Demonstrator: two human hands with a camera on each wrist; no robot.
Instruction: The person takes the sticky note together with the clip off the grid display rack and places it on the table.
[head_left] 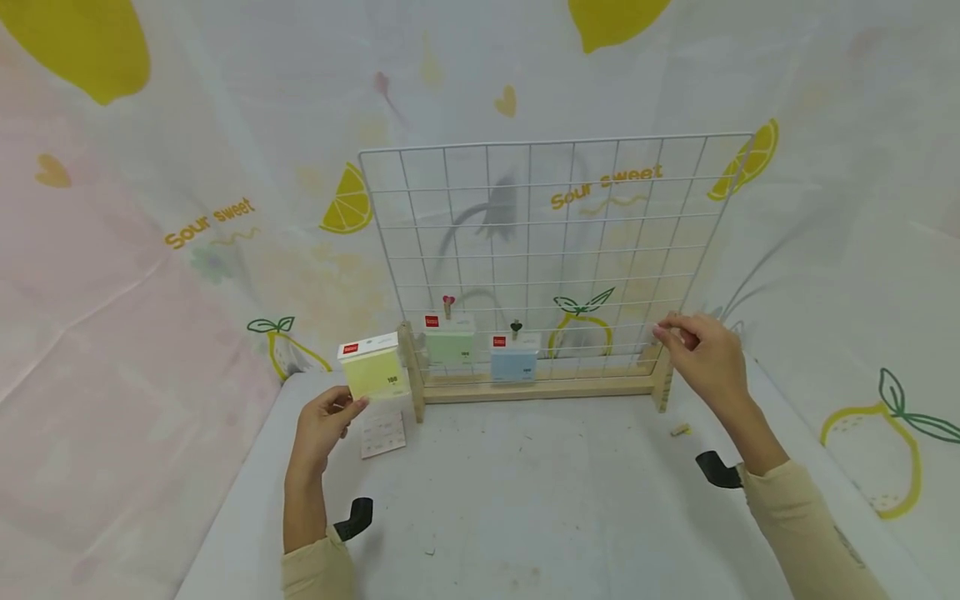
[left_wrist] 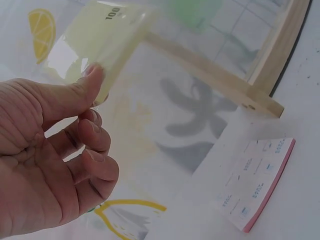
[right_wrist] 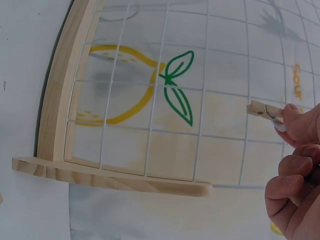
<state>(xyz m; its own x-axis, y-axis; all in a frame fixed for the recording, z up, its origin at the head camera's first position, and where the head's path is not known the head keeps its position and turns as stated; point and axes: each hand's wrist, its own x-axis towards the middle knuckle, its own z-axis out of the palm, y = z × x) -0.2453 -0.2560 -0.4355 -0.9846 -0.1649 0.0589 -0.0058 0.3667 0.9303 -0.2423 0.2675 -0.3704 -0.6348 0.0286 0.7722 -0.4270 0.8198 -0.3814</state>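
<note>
Between thumb and fingers, my left hand point(head_left: 321, 423) pinches a yellow sticky-note pack point(head_left: 377, 372) marked 100 by its lower edge, just left of the wire grid rack point(head_left: 540, 387). A small wooden clothespin point(right_wrist: 261, 109) is pinched in my right hand point(head_left: 705, 354), in front of the grid's right side. On the grid hang a green pack point(head_left: 452, 346), under a clothespin with a red top point(head_left: 448, 305), and a blue pack point(head_left: 513, 365), under a clothespin with a dark top point(head_left: 516, 327).
A printed pad with a pink edge point(left_wrist: 260, 182) lies on the white table point(head_left: 517, 483), by the rack's left foot. Near the right foot lies a small clothespin-like piece point(head_left: 680, 430). A lemon-printed cloth point(head_left: 292, 167) hangs behind and at the sides.
</note>
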